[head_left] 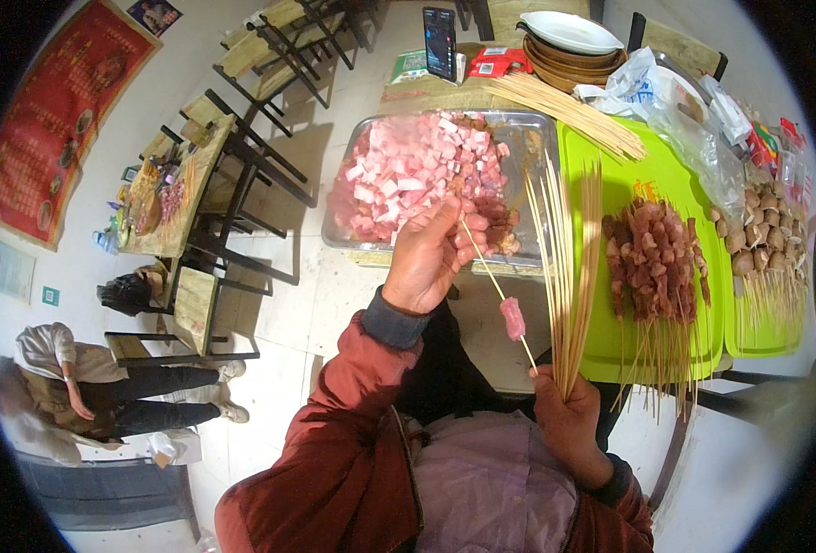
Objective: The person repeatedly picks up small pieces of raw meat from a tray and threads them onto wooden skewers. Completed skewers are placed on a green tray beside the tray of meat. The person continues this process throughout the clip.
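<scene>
A single bamboo skewer (485,268) slants between my hands, with one piece of pink raw meat (512,319) threaded on its lower half. The fingers of my left hand (427,257) close around its upper end, over the near edge of the meat tray; whether they also pinch some meat is hidden. My right hand (568,413) grips the skewer's lower end together with a fanned bundle of bare bamboo skewers (561,276). Cubed raw meat (408,173), pale and pink, fills much of the metal tray (543,142), with darker pieces near my left fingers.
Right of the bundle, a lime-green tray (709,345) bears finished meat skewers (650,263). Beyond lie mushroom skewers (761,235) and plastic bags (684,145). Loose skewers (567,114), a phone (440,45) and stacked bowls (567,59) sit at the back. A person (83,387) is at left.
</scene>
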